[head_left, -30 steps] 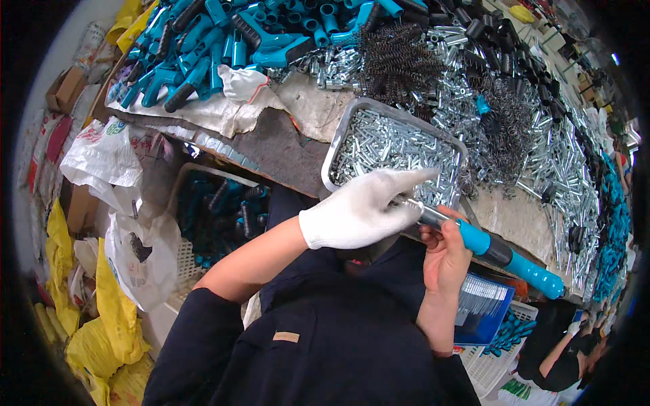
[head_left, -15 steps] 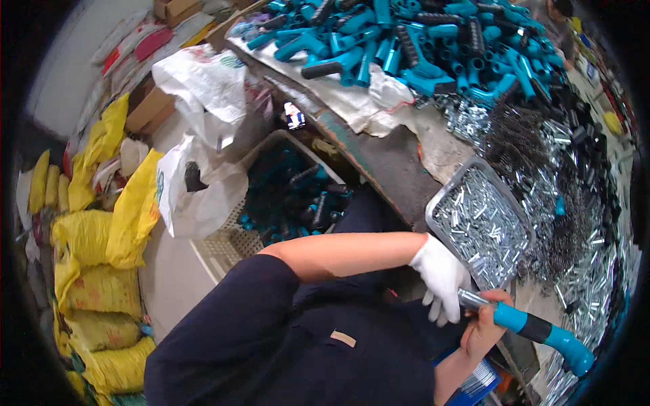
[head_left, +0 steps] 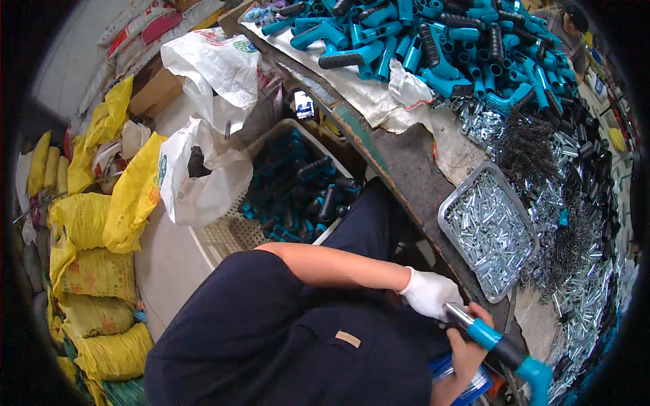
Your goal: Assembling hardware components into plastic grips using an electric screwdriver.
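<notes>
A teal tubular handle point(head_left: 485, 333) with a black band, a bent far end and a shiny metal tube at its near end slants down to the right in front of me. My left hand point(head_left: 432, 294), in a white glove, is closed at the metal end, its fingertips partly hidden. Bare fingers of my right hand point(head_left: 468, 346) wrap the handle where metal meets teal. Just beyond the hands, a clear plastic tray point(head_left: 441, 215) full of small metal pins point(head_left: 489, 227) sits on the workbench point(head_left: 399, 159).
Teal handles point(head_left: 389, 34) are heaped at the bench's far end. Dark springs point(head_left: 525, 145) and loose metal tubes point(head_left: 589, 271) spread along the right. Left of the bench stands a cream crate point(head_left: 217, 247) of teal-and-black handles, beside white bags point(head_left: 213, 68) and yellow sacks point(head_left: 101, 284). Another person point(head_left: 574, 34) is at the far right.
The handle has tilted, its bent end swinging down and to the left. Both hands have shifted slightly down and left, keeping hold of it. The view has moved a little.
</notes>
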Tool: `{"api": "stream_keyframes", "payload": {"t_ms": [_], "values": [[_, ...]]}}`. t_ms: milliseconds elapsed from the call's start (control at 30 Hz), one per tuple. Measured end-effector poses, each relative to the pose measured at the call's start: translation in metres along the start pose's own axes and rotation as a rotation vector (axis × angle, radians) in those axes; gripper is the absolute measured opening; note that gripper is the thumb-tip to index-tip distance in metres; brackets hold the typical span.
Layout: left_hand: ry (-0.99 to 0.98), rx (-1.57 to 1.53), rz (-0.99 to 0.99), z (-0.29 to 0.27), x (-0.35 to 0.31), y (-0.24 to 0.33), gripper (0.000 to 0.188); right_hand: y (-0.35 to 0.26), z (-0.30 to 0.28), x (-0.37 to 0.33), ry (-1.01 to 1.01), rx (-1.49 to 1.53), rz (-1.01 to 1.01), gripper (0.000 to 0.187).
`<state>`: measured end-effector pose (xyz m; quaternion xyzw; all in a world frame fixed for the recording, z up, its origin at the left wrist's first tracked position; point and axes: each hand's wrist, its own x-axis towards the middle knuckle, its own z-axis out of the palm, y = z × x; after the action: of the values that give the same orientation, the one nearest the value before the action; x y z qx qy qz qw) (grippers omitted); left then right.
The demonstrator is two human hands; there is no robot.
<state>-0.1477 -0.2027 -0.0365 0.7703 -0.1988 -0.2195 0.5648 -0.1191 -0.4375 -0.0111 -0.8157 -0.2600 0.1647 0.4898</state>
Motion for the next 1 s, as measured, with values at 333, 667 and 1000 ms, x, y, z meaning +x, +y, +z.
{"api": "stream_keyframes", "payload": {"t_ms": [333,667,1000], "values": [[0.367,0.491,-0.171,0.001,-0.001,-0.126,0.037,0.043,-0.023,-0.033,0.059,0.385,0.643,0.043],[0.717,-0.573,-0.052,-0.019,-0.026,-0.242,0.029,0.111,0.098,0.041,-0.104,-0.173,0.588,0.039],[0.678,-0.052,-0.172,-0.012,-0.018,-0.263,0.032,0.132,0.118,0.057,-0.264,-0.434,0.586,0.054]]}}
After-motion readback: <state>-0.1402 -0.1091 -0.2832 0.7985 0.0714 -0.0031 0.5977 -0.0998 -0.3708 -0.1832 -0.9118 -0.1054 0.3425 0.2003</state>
